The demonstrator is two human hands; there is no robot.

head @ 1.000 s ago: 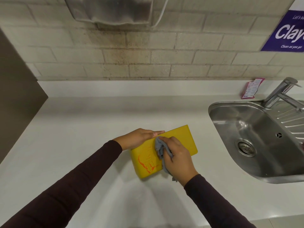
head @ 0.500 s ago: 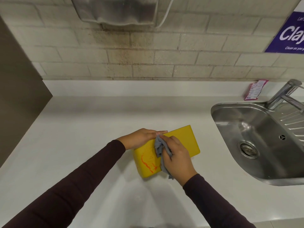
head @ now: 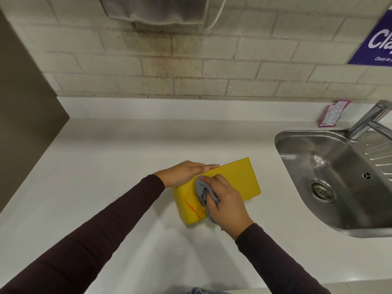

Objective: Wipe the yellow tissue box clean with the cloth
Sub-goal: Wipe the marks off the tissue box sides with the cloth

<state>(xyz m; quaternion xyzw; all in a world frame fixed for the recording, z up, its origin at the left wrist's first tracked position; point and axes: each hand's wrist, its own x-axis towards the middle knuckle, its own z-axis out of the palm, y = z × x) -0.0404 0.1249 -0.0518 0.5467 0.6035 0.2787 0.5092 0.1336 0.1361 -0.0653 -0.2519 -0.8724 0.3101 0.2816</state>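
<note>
The yellow tissue box (head: pixel 239 179) lies flat on the white counter (head: pixel 106 187), angled toward the back right. Orange-red smears (head: pixel 192 206) mark its near left end. My left hand (head: pixel 186 172) rests flat against the box's far left edge, fingers straight, steadying it. My right hand (head: pixel 224 200) presses a crumpled grey cloth (head: pixel 201 188) onto the middle of the box's top, just right of the smears. My right hand covers part of the cloth and part of the box's top.
A steel sink (head: pixel 331 179) with a tap (head: pixel 369 119) is set in the counter at the right. A pink sachet (head: pixel 333 113) leans on the back ledge. A brown panel (head: pixel 25 115) borders the left. A steel dispenser (head: pixel 154 9) hangs on the brick wall.
My right hand has slid the cloth a little over the box's top, and less of the orange smear shows than a second ago. My left hand stays on the box's edge.
</note>
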